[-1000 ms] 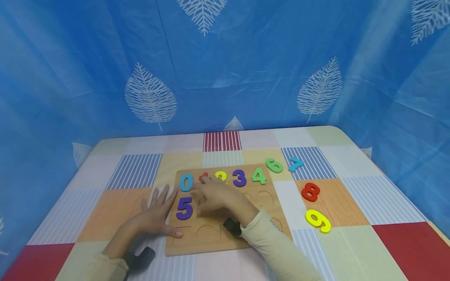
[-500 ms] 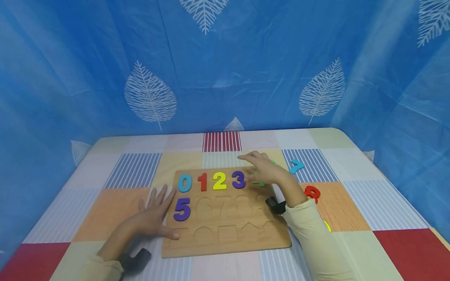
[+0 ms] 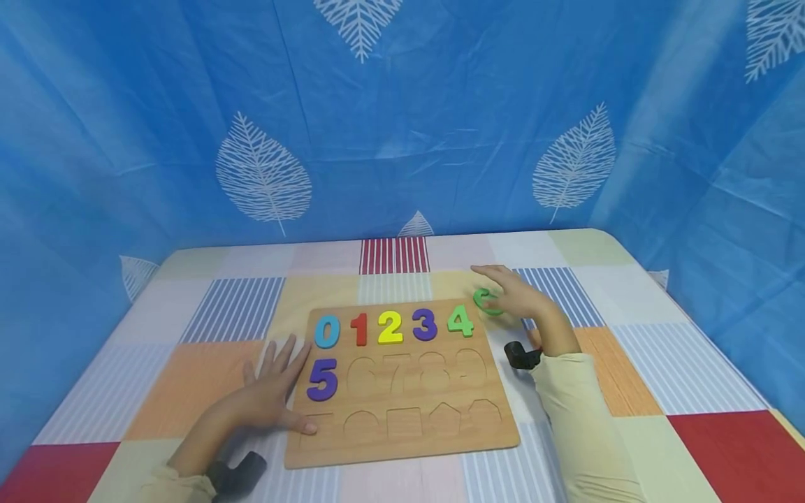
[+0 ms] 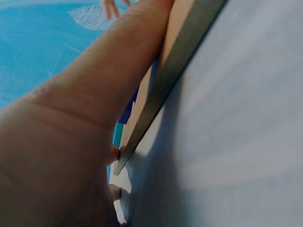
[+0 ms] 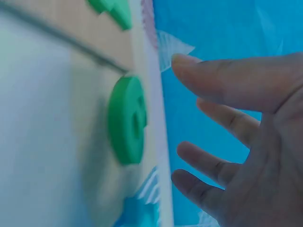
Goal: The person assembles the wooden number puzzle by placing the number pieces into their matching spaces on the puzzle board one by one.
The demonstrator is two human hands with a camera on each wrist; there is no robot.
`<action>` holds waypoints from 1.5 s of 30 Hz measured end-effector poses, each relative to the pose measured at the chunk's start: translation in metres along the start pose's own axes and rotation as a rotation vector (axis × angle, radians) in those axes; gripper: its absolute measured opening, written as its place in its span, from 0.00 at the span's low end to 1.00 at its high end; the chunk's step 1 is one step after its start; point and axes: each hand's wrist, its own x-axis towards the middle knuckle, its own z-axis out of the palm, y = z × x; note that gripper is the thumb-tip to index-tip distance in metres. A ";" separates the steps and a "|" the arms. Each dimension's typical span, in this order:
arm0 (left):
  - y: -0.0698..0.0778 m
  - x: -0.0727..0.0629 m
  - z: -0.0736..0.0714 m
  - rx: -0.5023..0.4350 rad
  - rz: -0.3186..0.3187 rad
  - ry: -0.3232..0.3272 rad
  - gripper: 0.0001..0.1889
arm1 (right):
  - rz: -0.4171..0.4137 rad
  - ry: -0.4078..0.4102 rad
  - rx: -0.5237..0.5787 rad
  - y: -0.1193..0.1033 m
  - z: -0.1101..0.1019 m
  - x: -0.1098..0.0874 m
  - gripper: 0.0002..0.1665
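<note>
My left hand (image 3: 270,395) rests at the left edge of a wooden number puzzle board (image 3: 402,457), fingers spread and thumb lying on its surface. In the left wrist view the thumb (image 4: 109,61) presses along the board's edge. Just past the top right corner, my right hand (image 3: 518,297) hovers by a green number 6 (image 3: 480,299), which it partly covers. From the right wrist, thumb and fingers are apart and hold nothing, with the green 6 (image 5: 127,120) beside them. Blue 0 (image 3: 327,331), red 1, yellow 2, purple 3, green 4 (image 3: 460,321) and purple 5 (image 3: 323,380) sit on the board.
Outlined recesses run along the board's middle and lower rows. My right hand and sleeve (image 3: 585,419) hide the area where other loose numbers lay. A patchwork cloth (image 3: 629,447) covers the table, and a blue leaf-print curtain (image 3: 402,126) hangs behind it.
My right hand has moved right from over the board, past the green 4, to beside the green 6. The red 1 and yellow 2 are uncovered. My left hand has stayed at the board's edge.
</note>
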 end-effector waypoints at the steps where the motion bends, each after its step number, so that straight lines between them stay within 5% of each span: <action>1: 0.000 0.000 0.000 0.001 0.000 -0.001 0.67 | 0.008 -0.004 -0.002 0.003 0.001 0.000 0.38; 8: 0.000 0.000 0.001 0.011 0.000 0.003 0.67 | 0.046 -0.044 -0.014 0.015 0.008 -0.001 0.31; 15: 0.001 0.001 0.001 0.008 -0.010 0.003 0.67 | 0.092 -0.097 -0.087 0.019 0.005 -0.004 0.42; 25: 0.003 0.000 -0.001 -0.010 -0.012 -0.003 0.67 | 0.085 -0.116 -0.201 0.013 0.003 -0.010 0.39; 37: 0.004 0.001 0.000 0.016 -0.025 -0.004 0.67 | 0.203 -0.074 -0.069 0.017 0.005 -0.016 0.37; 45: 0.005 0.000 0.000 0.018 -0.029 0.004 0.67 | 0.207 -0.061 -0.067 0.012 0.002 -0.018 0.40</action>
